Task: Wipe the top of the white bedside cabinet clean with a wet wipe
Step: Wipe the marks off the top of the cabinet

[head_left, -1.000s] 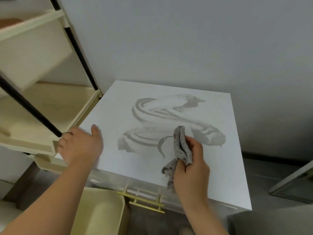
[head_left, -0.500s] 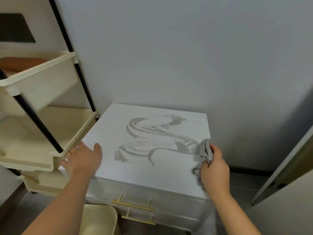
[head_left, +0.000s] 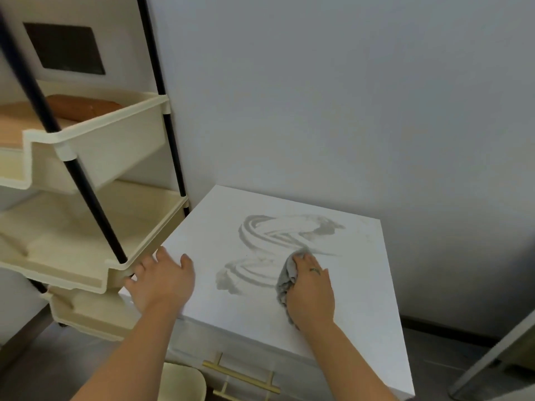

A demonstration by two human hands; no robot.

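The cabinet (head_left: 362,299) top has bare room right of and behind the right hand (head_left: 311,290), which is curled around a crumpled grey wipe (head_left: 286,274) pressed on the top mid-way, at the edge of grey smears (head_left: 260,247). The left hand (head_left: 162,280) lies open and flat, holding nothing, on the front-left corner, seemingly touching the cream cart (head_left: 110,267) crowding that side. A wall (head_left: 347,111) bounds the back; brass handles (head_left: 240,374) show below.

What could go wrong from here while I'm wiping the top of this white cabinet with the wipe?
The wet wipe under your right hand already looks grey, so it may smear the grey streaks around instead of lifting them. Your left hand rests flat at the cabinet top's left edge, right beside the cream shelf cart; a hard push could bump the cart.
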